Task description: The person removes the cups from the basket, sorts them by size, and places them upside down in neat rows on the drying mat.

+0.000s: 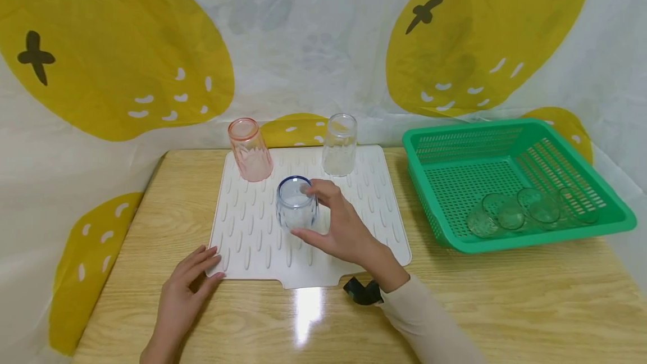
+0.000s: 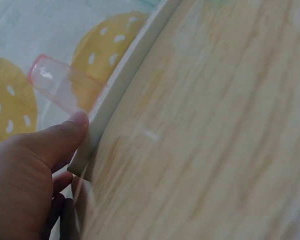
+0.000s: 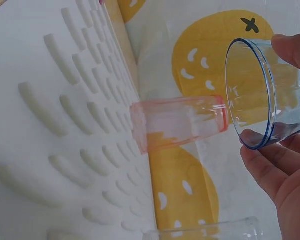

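In the head view my right hand (image 1: 349,229) grips a clear blue-edged glass (image 1: 297,206) between thumb and fingers, over the middle of the white ridged drying mat (image 1: 389,229). The right wrist view shows the round blue-edged end of the glass facing the mat, apart from it. My left hand (image 1: 184,291) lies at the front left corner of the mat, its fingers along the left side and its thumb at the front edge. Behind the blue-edged glass, a pink glass (image 1: 253,156) and a clear glass (image 1: 340,150) stand upside down on the mat.
To the right of the mat, a green plastic basket (image 1: 440,215) holds several clear glasses (image 1: 510,215) lying along its front side. All stand on a wooden table (image 1: 167,218). A white cloth (image 1: 313,27) with yellow fruit prints hangs behind.
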A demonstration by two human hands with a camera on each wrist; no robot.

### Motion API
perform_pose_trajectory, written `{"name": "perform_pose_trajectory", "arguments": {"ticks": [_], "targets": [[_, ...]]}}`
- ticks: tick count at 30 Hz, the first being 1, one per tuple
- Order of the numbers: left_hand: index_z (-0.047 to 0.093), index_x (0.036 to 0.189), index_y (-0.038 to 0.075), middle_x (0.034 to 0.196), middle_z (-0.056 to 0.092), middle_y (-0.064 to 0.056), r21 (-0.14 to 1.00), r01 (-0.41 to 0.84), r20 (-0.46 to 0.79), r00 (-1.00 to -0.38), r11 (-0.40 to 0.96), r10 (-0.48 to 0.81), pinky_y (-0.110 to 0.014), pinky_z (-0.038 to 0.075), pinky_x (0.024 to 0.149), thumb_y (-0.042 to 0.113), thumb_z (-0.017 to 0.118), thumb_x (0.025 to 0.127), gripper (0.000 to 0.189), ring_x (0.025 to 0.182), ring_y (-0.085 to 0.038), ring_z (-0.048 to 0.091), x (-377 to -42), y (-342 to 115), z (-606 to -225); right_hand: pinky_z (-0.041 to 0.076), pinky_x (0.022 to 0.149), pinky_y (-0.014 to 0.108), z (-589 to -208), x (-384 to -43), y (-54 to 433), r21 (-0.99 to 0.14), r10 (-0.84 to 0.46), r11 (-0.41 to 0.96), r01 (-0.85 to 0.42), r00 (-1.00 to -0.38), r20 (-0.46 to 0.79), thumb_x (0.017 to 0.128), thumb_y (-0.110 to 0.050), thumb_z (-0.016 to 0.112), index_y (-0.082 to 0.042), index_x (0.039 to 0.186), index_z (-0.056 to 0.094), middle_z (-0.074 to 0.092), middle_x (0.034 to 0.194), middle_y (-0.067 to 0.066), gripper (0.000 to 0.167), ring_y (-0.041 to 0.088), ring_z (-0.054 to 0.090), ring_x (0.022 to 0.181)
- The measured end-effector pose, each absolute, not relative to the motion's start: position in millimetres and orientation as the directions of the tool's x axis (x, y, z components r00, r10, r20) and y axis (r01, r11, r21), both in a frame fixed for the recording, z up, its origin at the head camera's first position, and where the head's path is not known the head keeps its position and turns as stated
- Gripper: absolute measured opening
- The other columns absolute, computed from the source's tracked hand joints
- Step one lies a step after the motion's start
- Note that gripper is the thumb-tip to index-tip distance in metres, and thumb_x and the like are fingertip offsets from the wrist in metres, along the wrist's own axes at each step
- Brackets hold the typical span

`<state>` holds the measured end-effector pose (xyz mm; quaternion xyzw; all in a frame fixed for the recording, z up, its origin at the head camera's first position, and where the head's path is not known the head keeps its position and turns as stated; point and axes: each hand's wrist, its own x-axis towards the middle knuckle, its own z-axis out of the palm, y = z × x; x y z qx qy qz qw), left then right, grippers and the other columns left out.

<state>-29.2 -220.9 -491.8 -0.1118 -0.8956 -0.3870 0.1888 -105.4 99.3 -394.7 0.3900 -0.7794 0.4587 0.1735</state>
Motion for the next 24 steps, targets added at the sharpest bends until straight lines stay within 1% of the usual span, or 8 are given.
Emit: {"name": "perform_pose_trajectory", "arguments": {"ticks": [2, 6, 9, 15, 19, 24], "targets": [[0.073, 0.105, 0.004, 0.120, 0.065, -0.008, 0.650, 0.349, 0.429, -0.902, 0.675, 0.053, -0.014, 0.026, 0.107, -0.001, 0.083, 0.069, 0.038, 0.126, -0.020, 0.047, -29.9, -221.3, -492.7, 0.046, 0.098, 0.034, -396.8, -108.3, 94.5, -0.591, -0.439, 0.275, -0.758, -0.647, 0.624, 0.073, -0.011, 0.084, -0.005, 0.128, 0.031, 0.042, 0.128, 0.014, 0.077, 0.025, 0.050, 0.120], [0.074, 0.105, 0.004, 0.121, 0.064, -0.008, 0.634, 0.360, 0.439, -0.896, 0.684, 0.065, -0.014, 0.026, 0.107, -0.001, 0.083, 0.069, 0.037, 0.125, -0.023, 0.048, -31.0, -221.4, -493.3, 0.046, 0.098, 0.032, -399.3, -114.3, 84.8, -0.612, -0.435, 0.283, -0.738, -0.668, 0.604, 0.074, -0.013, 0.084, -0.006, 0.129, 0.030, 0.042, 0.128, 0.012, 0.076, 0.024, 0.051, 0.120], [0.074, 0.104, 0.003, 0.120, 0.065, -0.008, 0.623, 0.368, 0.452, -0.890, 0.691, 0.066, -0.013, 0.026, 0.106, -0.003, 0.083, 0.068, 0.037, 0.124, -0.024, 0.048, -30.8, -221.6, -493.4, 0.046, 0.098, 0.032, -399.6, -118.5, 77.0, -0.614, -0.441, 0.292, -0.734, -0.672, 0.594, 0.075, -0.015, 0.083, -0.008, 0.128, 0.031, 0.042, 0.129, 0.010, 0.075, 0.023, 0.050, 0.120], [0.074, 0.105, 0.002, 0.122, 0.064, -0.008, 0.611, 0.366, 0.449, -0.890, 0.702, 0.073, -0.012, 0.025, 0.107, -0.002, 0.083, 0.069, 0.037, 0.126, -0.022, 0.047, -29.5, -221.8, -494.1, 0.045, 0.099, 0.032, -403.8, -127.6, 58.6, -0.622, -0.456, 0.299, -0.723, -0.681, 0.573, 0.077, -0.017, 0.082, -0.009, 0.128, 0.032, 0.043, 0.130, 0.008, 0.072, 0.020, 0.048, 0.118], [0.074, 0.105, 0.002, 0.122, 0.063, -0.008, 0.605, 0.369, 0.447, -0.891, 0.705, 0.082, -0.013, 0.025, 0.107, -0.001, 0.082, 0.069, 0.037, 0.125, -0.025, 0.047, -30.3, -222.5, -495.0, 0.045, 0.098, 0.033, -409.6, -134.0, 44.7, -0.647, -0.460, 0.302, -0.700, -0.702, 0.544, 0.078, -0.018, 0.082, -0.009, 0.127, 0.033, 0.044, 0.128, 0.006, 0.070, 0.018, 0.049, 0.114], [0.074, 0.105, 0.004, 0.122, 0.064, -0.006, 0.616, 0.344, 0.423, -0.903, 0.708, 0.070, -0.012, 0.024, 0.106, 0.000, 0.082, 0.070, 0.036, 0.125, -0.025, 0.047, -29.7, -223.3, -495.7, 0.043, 0.098, 0.026, -416.3, -143.0, 27.9, -0.655, -0.460, 0.316, -0.687, -0.715, 0.527, 0.078, -0.019, 0.082, -0.008, 0.127, 0.033, 0.045, 0.126, 0.006, 0.071, 0.018, 0.049, 0.111]]}}
